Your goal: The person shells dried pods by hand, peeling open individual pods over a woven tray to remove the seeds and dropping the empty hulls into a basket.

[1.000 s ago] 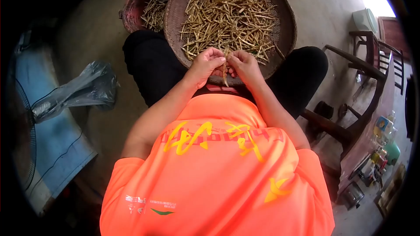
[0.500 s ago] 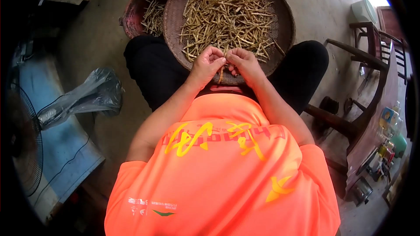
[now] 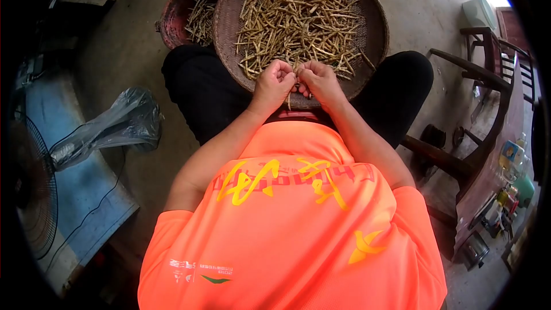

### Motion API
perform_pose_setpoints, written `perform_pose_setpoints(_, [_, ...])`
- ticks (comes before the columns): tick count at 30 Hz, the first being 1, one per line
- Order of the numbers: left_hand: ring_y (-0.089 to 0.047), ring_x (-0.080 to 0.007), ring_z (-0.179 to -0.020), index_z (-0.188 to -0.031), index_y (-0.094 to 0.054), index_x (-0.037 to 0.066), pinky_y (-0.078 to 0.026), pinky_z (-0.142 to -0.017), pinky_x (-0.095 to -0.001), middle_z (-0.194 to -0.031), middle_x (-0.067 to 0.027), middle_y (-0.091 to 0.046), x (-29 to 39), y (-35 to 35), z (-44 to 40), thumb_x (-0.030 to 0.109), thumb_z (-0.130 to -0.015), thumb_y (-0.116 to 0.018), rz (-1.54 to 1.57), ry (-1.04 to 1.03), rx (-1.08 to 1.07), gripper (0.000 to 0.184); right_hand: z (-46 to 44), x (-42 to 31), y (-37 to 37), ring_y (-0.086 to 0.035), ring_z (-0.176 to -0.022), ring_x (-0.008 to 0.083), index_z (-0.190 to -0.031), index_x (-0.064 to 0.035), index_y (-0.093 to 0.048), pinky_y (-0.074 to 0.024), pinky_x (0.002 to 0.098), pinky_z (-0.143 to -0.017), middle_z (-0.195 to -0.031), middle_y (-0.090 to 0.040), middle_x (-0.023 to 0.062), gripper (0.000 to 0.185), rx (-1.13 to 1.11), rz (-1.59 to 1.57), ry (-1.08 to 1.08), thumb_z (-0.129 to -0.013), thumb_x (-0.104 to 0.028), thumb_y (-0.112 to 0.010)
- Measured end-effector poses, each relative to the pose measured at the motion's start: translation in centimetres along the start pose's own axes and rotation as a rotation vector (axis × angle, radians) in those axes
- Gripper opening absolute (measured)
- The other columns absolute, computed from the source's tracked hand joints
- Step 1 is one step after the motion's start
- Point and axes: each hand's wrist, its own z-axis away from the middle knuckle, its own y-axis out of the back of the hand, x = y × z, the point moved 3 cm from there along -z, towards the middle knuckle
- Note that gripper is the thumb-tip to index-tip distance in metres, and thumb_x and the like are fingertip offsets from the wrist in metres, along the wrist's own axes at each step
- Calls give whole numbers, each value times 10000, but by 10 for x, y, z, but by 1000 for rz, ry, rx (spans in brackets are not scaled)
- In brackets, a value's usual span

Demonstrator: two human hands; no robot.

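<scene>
My left hand (image 3: 272,85) and my right hand (image 3: 319,82) meet over the near edge of a round woven tray (image 3: 225,51). Between my pinched fingertips is a dried bean pod (image 3: 289,101), its lower end hanging below my left thumb. Both hands are closed on it; the fingers hide most of the pod. Just beyond them a heap of dry, yellow-brown bean pods (image 3: 298,23) covers the middle of the tray, which rests across my lap.
Left of the tray, a reddish basket (image 3: 170,26) holds more dry pods. A clear plastic bag (image 3: 129,120) and a fan (image 3: 37,183) are at the left. On the right stand a wooden chair (image 3: 488,74), a pale bucket (image 3: 479,12) and a table (image 3: 488,172) bearing bottles and a metal cup.
My hands stay together at the tray's near edge with slight finger movement. The hanging pod end looks thinner and paler than before.
</scene>
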Motion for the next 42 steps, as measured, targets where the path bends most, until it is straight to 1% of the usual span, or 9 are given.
perform_pose_setpoints(7, [-548,-73,-617,-914,-515,28,-451,-559,-189,-740,-12,-579,-3,5,0,71,-886,-539,152,137,16,56,2,-3,-2,-555,-562,68,-919,1,-583,-448,193,-471,-716,-605,26,148,2,34,-33,-889,-143,-576])
perform_pose_setpoints(12, [-541,-66,-615,-895,-522,35,-449,-555,-189,-733,-9,-575,-5,6,0,90,-889,-550,30,80,0,62,0,0,0,-556,-566,67,-929,3,-585,-455,198,-475,-728,-603,21,154,-3,61,-34,-886,-145,-581])
perform_pose_setpoints(25, [-525,-56,-599,-866,-515,29,-440,-535,-190,-699,14,-537,2,6,0,82,-879,-561,-55,48,-6,72,0,-5,3,-565,-549,61,-898,0,-599,-453,193,-465,-704,-599,6,179,-43,181,-21,-891,-177,-572])
perform_pose_setpoints(28, [-518,-52,-597,-853,-512,27,-438,-532,-192,-691,19,-528,-2,7,-1,64,-866,-563,-128,18,-5,65,-2,-3,3,-564,-539,61,-876,-2,-596,-453,191,-465,-680,-593,3,185,-41,213,-16,-892,-185,-574])
perform_pose_setpoints(30, [-511,-47,-592,-844,-510,24,-438,-527,-195,-689,19,-523,-2,6,-1,46,-852,-568,-270,-57,26,63,-3,-1,3,-564,-535,61,-866,-4,-594,-454,192,-468,-667,-589,2,188,-42,232,-11,-891,-190,-576])
perform_pose_setpoints(37, [-506,-46,-579,-832,-503,23,-442,-519,-202,-680,18,-515,-4,5,-1,34,-842,-570,-318,-79,26,69,-4,1,2,-568,-529,75,-831,-3,-590,-457,221,-474,-653,-585,11,151,-13,264,29,-835,-153,-581])
perform_pose_setpoints(39, [-515,-49,-593,-854,-495,27,-450,-533,-200,-698,13,-522,-4,5,-1,31,-851,-561,-338,-79,11,66,-4,0,1,-565,-526,76,-825,-2,-589,-455,223,-475,-656,-587,13,146,-8,274,32,-826,-147,-577])
perform_pose_setpoints(40, [-515,-49,-593,-854,-495,27,-450,-533,-200,-698,13,-522,-4,5,-1,31,-851,-561,-338,-79,12,66,-4,2,1,-554,-517,73,-823,-5,-586,-448,219,-470,-652,-583,11,150,-3,231,20,-838,-154,-576])
perform_pose_setpoints(42, [-531,-60,-617,-884,-487,34,-457,-554,-196,-728,4,-536,-5,4,-1,44,-880,-549,-106,-43,-37,63,-3,2,1,-543,-508,69,-821,-8,-582,-441,215,-464,-647,-578,10,156,2,188,7,-850,-161,-574])
